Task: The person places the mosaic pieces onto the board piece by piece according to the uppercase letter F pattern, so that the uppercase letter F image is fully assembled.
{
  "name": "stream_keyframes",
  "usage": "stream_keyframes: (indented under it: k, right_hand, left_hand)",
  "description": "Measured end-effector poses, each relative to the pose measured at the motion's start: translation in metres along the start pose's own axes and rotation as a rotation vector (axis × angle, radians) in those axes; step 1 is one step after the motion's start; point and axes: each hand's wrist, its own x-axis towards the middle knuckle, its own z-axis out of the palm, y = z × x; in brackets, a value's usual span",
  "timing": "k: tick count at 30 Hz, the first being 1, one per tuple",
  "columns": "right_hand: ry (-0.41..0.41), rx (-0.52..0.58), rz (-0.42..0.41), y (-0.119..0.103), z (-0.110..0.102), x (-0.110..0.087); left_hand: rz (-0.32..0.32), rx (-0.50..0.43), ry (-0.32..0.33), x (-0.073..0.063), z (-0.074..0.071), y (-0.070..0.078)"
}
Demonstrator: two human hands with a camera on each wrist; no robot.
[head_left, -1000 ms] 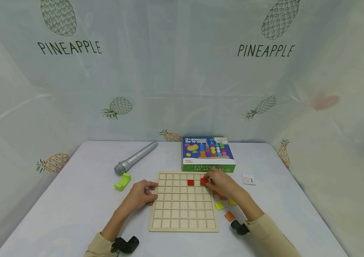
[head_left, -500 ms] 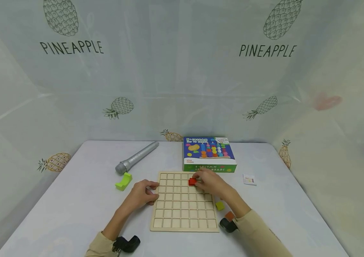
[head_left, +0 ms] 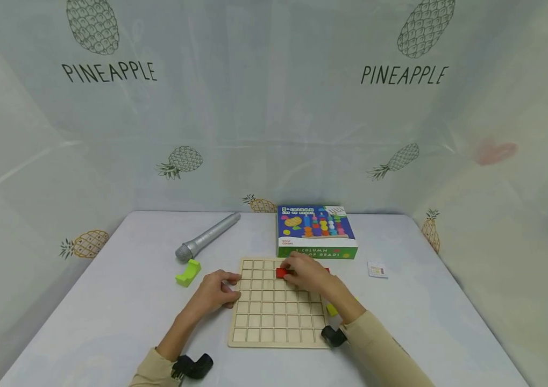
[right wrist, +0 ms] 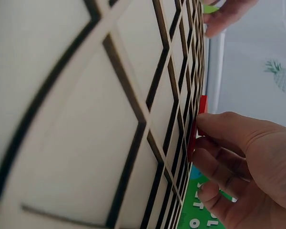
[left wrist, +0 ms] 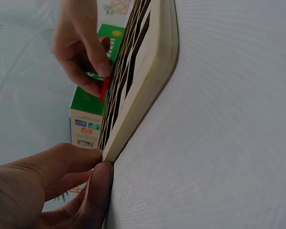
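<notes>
One red tile (head_left: 280,273) juts left from my right hand (head_left: 304,271), pinched, at the board's (head_left: 268,307) far rows. My left hand (head_left: 215,290) pinches the left edge.

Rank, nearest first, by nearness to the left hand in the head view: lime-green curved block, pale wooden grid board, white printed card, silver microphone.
1. Grid board: left edge touched by the left hand.
2. Curved block: left, just beyond the hand.
3. Microphone: beyond the block.
4. Card: right, past the board.
</notes>
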Motion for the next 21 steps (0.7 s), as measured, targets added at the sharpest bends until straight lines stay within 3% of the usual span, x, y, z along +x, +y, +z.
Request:
stream_keyframes:
  k: [21]
  right_hand:
    - [-0.018, 0.018, 0.023, -0.0029, 0.0017, 0.0020]
  left_hand:
    - [-0.009, 0.005, 0.008, -0.0013, 0.0002, 0.0022]
